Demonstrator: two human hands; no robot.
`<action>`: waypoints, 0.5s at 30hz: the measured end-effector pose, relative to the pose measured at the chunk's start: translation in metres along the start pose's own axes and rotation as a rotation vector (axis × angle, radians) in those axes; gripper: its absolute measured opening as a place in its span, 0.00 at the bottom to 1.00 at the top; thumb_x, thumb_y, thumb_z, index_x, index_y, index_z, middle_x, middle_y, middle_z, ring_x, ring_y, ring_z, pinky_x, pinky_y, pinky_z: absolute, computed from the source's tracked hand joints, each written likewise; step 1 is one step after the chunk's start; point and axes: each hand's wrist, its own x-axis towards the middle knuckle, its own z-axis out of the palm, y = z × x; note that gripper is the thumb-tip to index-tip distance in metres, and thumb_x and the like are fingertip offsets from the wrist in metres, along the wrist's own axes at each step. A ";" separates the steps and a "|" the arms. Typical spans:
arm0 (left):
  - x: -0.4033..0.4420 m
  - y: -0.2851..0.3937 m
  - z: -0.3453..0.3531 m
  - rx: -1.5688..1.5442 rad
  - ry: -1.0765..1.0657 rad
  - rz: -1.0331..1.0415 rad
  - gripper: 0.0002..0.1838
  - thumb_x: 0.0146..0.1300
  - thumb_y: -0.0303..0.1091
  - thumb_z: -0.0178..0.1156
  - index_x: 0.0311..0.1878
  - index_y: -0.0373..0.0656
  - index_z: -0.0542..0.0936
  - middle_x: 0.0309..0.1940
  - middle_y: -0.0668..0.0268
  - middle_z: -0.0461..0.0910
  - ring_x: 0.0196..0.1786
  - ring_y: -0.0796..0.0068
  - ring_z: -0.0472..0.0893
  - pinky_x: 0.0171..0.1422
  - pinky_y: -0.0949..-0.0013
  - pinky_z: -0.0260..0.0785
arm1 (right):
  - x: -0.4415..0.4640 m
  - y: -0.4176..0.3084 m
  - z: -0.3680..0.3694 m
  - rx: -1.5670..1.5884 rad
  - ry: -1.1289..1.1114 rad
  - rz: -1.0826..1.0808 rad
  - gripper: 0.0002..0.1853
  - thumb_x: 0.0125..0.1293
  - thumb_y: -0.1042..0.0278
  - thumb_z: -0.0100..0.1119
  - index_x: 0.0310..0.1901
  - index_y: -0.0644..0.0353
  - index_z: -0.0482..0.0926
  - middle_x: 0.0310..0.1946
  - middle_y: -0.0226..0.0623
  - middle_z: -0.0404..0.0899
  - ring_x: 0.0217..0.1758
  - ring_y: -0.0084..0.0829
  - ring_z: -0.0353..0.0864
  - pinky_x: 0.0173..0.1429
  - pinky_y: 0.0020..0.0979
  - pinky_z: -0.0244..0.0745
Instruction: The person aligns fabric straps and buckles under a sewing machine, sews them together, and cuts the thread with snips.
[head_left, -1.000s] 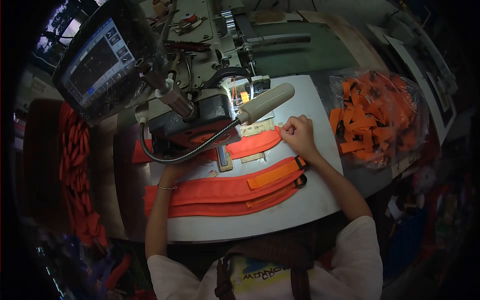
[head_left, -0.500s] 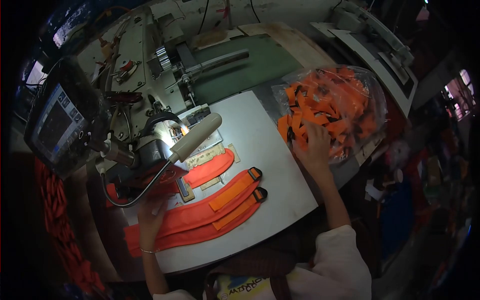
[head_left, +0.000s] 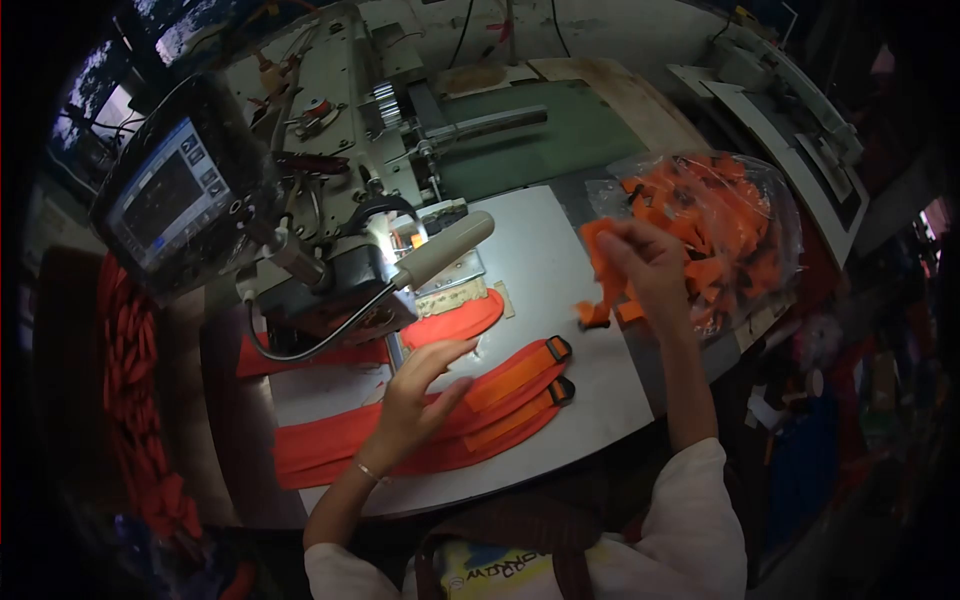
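Observation:
My right hand (head_left: 645,262) is closed on an orange strap (head_left: 603,270) with a dark buckle hanging at its lower end, beside the plastic bag (head_left: 735,230) of orange straps. My left hand (head_left: 422,392) has its fingers apart over the white plate (head_left: 600,370), holding nothing. Beneath and beside it lie two long red-orange padded bands (head_left: 340,440), each bearing an orange strap and a black buckle (head_left: 558,348). Another red band (head_left: 458,322) lies under the sewing machine (head_left: 350,283), its rounded end against a beige strip (head_left: 455,298).
A screen (head_left: 165,190) stands at the upper left beside the machine. A pale lamp (head_left: 445,250) on a flexible metal neck overhangs the plate. More red bands (head_left: 140,380) are heaped at the far left. A green surface (head_left: 570,140) lies behind the plate.
My right hand went from the red band's end to the bag and now holds a strap left of it. My left hand came out from beside the machine and moved right. The view shifted.

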 end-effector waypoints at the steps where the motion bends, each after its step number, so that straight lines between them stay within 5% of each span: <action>1: 0.011 0.015 0.005 -0.193 -0.013 -0.115 0.19 0.57 0.29 0.61 0.53 0.42 0.74 0.45 0.60 0.76 0.44 0.73 0.76 0.44 0.72 0.70 | -0.003 0.002 0.013 -0.059 -0.138 0.039 0.08 0.63 0.71 0.56 0.41 0.66 0.78 0.20 0.28 0.74 0.17 0.16 0.62 0.23 0.18 0.57; 3: 0.029 0.026 0.010 -0.377 -0.009 -0.236 0.19 0.57 0.29 0.61 0.53 0.40 0.73 0.45 0.58 0.76 0.44 0.74 0.76 0.41 0.73 0.71 | -0.013 0.015 0.042 -0.155 -0.346 0.067 0.11 0.62 0.69 0.57 0.44 0.64 0.79 0.17 0.27 0.73 0.15 0.17 0.62 0.21 0.18 0.55; 6: 0.037 0.014 0.013 -0.510 -0.281 -0.516 0.17 0.57 0.29 0.63 0.50 0.38 0.73 0.39 0.58 0.77 0.37 0.76 0.78 0.36 0.78 0.72 | -0.034 0.021 0.074 -0.354 -0.346 0.041 0.11 0.61 0.67 0.59 0.42 0.62 0.80 0.16 0.27 0.72 0.16 0.18 0.63 0.22 0.18 0.55; 11: 0.000 -0.016 0.007 -0.934 0.063 -0.587 0.13 0.58 0.30 0.63 0.45 0.38 0.73 0.33 0.60 0.77 0.30 0.76 0.79 0.36 0.82 0.74 | -0.050 0.059 0.079 0.086 -0.285 0.029 0.09 0.61 0.65 0.60 0.39 0.60 0.81 0.15 0.27 0.69 0.17 0.18 0.63 0.24 0.20 0.56; 15: -0.027 -0.029 0.001 -0.887 0.357 -0.458 0.12 0.61 0.28 0.59 0.45 0.37 0.71 0.33 0.59 0.79 0.32 0.73 0.81 0.39 0.81 0.76 | -0.051 0.066 0.060 -0.027 -0.920 0.288 0.09 0.60 0.63 0.60 0.38 0.58 0.80 0.15 0.27 0.70 0.18 0.19 0.65 0.26 0.23 0.58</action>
